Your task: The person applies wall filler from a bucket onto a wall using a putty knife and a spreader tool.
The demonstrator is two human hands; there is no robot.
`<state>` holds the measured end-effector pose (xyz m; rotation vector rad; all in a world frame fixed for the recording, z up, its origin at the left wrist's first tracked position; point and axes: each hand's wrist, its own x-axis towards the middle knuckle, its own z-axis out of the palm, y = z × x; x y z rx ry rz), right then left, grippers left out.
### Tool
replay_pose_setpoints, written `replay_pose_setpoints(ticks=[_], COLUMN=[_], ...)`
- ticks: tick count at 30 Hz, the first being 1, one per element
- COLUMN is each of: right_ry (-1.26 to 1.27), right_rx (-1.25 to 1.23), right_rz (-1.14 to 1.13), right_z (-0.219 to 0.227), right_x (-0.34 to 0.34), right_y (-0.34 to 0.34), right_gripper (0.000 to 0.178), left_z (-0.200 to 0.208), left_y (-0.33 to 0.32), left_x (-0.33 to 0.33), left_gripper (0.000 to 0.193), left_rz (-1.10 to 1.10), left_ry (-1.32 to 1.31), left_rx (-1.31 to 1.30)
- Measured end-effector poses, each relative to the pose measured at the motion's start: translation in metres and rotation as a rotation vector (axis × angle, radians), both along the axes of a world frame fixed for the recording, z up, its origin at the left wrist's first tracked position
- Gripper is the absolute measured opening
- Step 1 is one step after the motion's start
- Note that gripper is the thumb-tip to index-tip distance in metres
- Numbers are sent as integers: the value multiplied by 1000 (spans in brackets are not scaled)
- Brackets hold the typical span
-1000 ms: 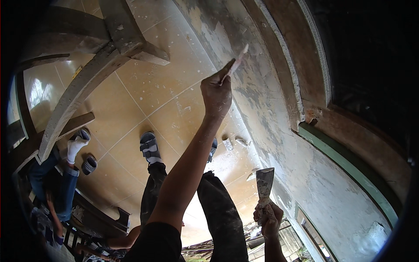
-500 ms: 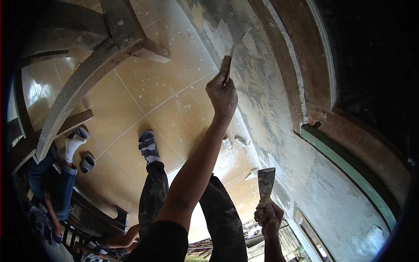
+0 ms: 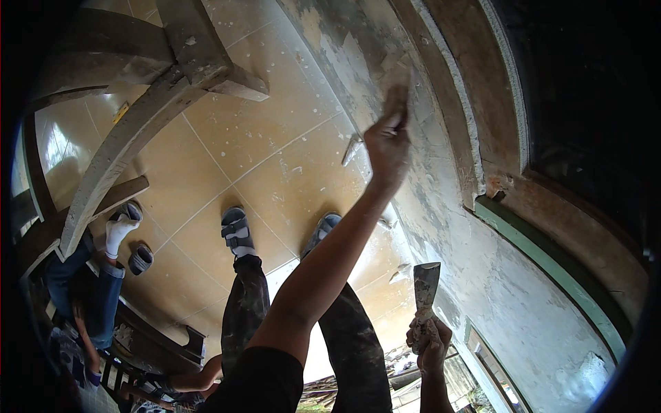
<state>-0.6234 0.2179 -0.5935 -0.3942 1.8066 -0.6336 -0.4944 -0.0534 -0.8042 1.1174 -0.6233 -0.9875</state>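
My left hand [image 3: 388,148] is stretched out to the wall, closed around the dark handle of a putty knife [image 3: 397,98], which is smeared by motion. Its blade is at the patchy grey and tan plaster wall [image 3: 432,155]; whether it touches I cannot tell. Lower right, my right hand [image 3: 432,342] grips a second putty knife [image 3: 425,283] upright, its wide metal blade pointing up and its handle caked with pale filler. This one is held apart from the wall.
A wooden window frame [image 3: 499,89] and a green sill strip [image 3: 551,255] border the wall. Pale scraps [image 3: 352,149] lie on the tan tiled floor [image 3: 206,148] along its foot. A worn wooden furniture frame [image 3: 131,131] stands left; another person's jeans-clad leg [image 3: 108,303] shows lower left.
My left hand with its putty knife has moved right and slightly down, over the wall. A scrap on the floor and my right shoe have come into view. My right hand has shifted slightly.
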Motion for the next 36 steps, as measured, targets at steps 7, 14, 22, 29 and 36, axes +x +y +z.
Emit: replay_pose_setpoints(ticks=[7,14,22,29,36], right_ry=[39,44,16,43,15], right_rx=[38,-2,-1,-39,-50], right_rz=[-36,-42,-68,-66,-65], right_z=[4,5,8,6,10], right_x=[9,5,5,-2,-1], right_y=[-3,0,5,18,28], right_gripper=[28,26,26,29,29], left_z=[-3,-3,2,3,5], left_y=[111,-16,141,52,134], left_x=[-22,26,-28,-6,-55], left_gripper=[52,42,52,47,50], left_rz=[-296,28,-252,-20,-110], left_ry=[-144,41,20,162,-34], left_rx=[116,66,331,190,139])
